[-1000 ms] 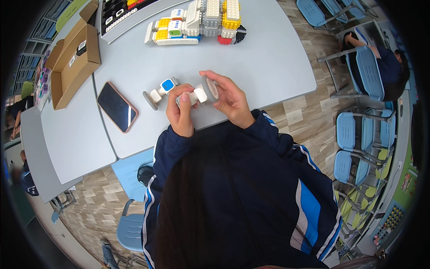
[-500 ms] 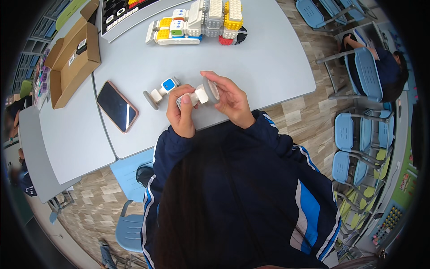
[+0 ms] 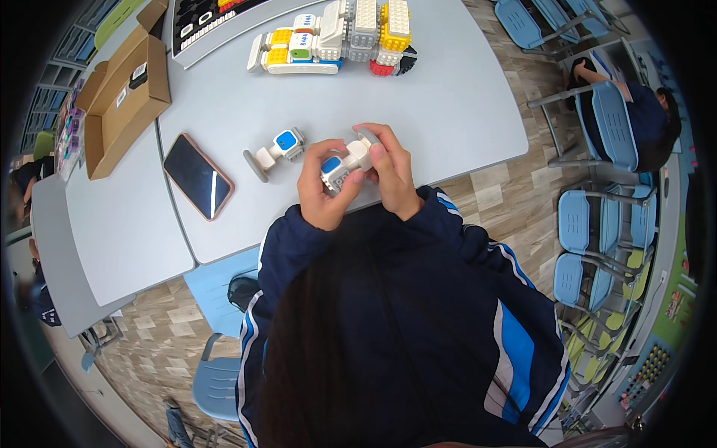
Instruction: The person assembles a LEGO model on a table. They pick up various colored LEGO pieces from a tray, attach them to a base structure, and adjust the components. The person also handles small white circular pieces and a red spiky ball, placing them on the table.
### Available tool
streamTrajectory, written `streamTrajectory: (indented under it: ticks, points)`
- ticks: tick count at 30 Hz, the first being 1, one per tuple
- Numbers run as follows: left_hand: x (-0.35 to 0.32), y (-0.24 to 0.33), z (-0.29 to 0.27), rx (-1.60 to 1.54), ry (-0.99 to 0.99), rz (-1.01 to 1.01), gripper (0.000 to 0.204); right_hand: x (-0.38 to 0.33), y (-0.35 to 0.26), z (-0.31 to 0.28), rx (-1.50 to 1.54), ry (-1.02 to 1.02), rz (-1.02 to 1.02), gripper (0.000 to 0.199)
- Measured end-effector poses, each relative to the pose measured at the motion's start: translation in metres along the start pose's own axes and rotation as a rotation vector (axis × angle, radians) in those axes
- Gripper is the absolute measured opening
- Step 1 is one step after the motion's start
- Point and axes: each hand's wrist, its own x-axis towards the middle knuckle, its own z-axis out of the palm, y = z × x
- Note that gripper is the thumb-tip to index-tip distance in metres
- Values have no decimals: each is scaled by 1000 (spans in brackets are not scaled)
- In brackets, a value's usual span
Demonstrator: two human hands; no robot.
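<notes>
A small toy-brick motor piece [image 3: 340, 166], white and grey with a blue square face, is held between my two hands over the table's near edge. My left hand [image 3: 317, 193] closes round the motor body. At its other end, my right hand [image 3: 397, 178] grips the white block and the grey wheel [image 3: 367, 136], partly hidden by the fingers. A matching motor piece [image 3: 287, 142] with its own grey wheel [image 3: 255, 166] lies on the table just left of my hands. Farther back stands a brick-built model [image 3: 321, 48] in white, yellow and grey.
A phone [image 3: 199, 178] lies left of the loose motor piece. Beyond it sits an open cardboard box [image 3: 125, 112], with a black tray of parts [image 3: 200, 36] at the back. Blue chairs [image 3: 614, 127] and a seated person [image 3: 648, 123] are to the right.
My hands have turned the held motor piece, so its blue face now shows and the wheel is more edge-on. My left hand shifted slightly right, uncovering more of the other motor piece.
</notes>
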Motion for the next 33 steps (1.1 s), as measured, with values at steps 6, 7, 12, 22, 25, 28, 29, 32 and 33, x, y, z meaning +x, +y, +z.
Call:
streamTrajectory:
  ticks: [6, 7, 12, 22, 25, 28, 29, 32, 33]
  points:
    - [-1, 14, -1, 88, -115, -184, 37, -3, 13, 2, -164, 141, -118, 40]
    - [-4, 14, -3, 88, -105, -151, 38, -4, 14, 4, -206, 140, -156, 40]
    - [-20, 5, -6, 16, -58, -71, 38, -11, 9, 4, -389, 98, -191, 38]
    - [-23, 6, -8, 28, -31, -23, 39, -1, -1, -4, -22, 310, -11, 46]
    - [-27, -3, -10, -149, 80, -83, 44, 2, -6, -12, 99, 380, 70, 52]
    - [-22, 0, -10, -173, -15, -87, 47, -1, -7, -11, 100, 352, 51, 52]
    - [-22, -1, -10, -184, -5, -65, 48, 0, -6, -13, 121, 342, 49, 50]
    - [-23, -4, -9, -214, 22, -9, 49, 6, -5, -11, -110, 347, -37, 38]
    - [-23, -3, -10, -220, 30, 3, 49, 9, -5, -10, -235, 353, -78, 36]
